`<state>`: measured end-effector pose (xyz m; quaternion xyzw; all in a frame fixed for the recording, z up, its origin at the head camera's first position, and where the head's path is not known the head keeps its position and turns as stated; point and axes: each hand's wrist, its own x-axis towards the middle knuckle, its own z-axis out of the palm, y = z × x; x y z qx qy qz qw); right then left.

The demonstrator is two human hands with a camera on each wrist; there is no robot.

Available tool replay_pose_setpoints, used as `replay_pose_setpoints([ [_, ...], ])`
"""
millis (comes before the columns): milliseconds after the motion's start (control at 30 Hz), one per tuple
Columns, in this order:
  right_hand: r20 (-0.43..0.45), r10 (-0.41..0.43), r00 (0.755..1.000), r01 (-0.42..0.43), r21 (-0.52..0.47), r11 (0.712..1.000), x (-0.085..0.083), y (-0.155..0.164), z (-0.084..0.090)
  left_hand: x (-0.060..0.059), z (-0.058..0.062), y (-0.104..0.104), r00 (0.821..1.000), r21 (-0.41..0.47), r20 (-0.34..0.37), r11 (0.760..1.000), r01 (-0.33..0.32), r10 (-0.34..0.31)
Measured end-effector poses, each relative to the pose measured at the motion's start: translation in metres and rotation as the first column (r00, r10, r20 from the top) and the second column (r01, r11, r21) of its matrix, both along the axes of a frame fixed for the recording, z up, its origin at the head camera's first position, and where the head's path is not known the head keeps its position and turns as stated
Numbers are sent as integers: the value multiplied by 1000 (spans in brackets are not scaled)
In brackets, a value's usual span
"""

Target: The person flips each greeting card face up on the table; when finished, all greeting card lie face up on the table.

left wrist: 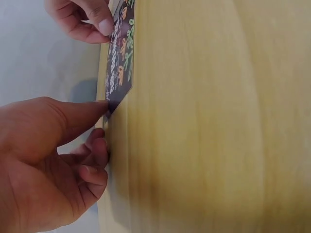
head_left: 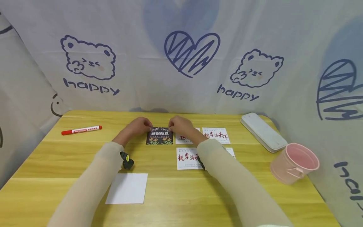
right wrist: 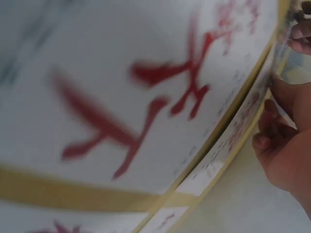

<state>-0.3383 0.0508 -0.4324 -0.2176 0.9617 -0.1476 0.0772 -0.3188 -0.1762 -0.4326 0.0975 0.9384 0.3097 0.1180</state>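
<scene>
A dark card (head_left: 159, 136) with white characters and orange flowers lies flat on the yellow table (head_left: 198, 195), left of centre toward the back. My left hand (head_left: 149, 128) pinches its far left corner and my right hand (head_left: 170, 128) pinches its far right corner. In the left wrist view my left hand (left wrist: 103, 121) holds the near corner of the dark card (left wrist: 121, 58), with the other fingers curled below. The right wrist view is blurred, with my right hand (right wrist: 279, 145) curled at the frame's right edge.
White cards with red calligraphy (head_left: 216, 135) (head_left: 187, 158) lie right of the dark card, partly under my right forearm. A blank white sheet (head_left: 127, 188), a red marker (head_left: 81, 130), a white case (head_left: 263, 131) and a pink bucket (head_left: 295, 162) are also there.
</scene>
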Motion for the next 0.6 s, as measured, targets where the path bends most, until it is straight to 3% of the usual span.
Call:
replay_pose_setpoints([
  [167, -89, 27, 996, -20, 78, 997, 3, -1, 2, 2, 2, -1, 1000, -34, -24, 999, 10, -10],
  [300, -95, 7, 995, -9, -14, 1000, 16, -4, 9, 15, 12, -10, 1000, 38, -18, 999, -2, 3],
  [400, -62, 12, 998, -21, -135, 991, 40, -7, 14, 37, 22, -23, 1000, 93, -18, 996, 2, -1],
  [600, 64, 100, 993, -77, -294, 953, 110, -17, 12, 98, 28, -56, 999, 133, 30, 991, 29, -33],
])
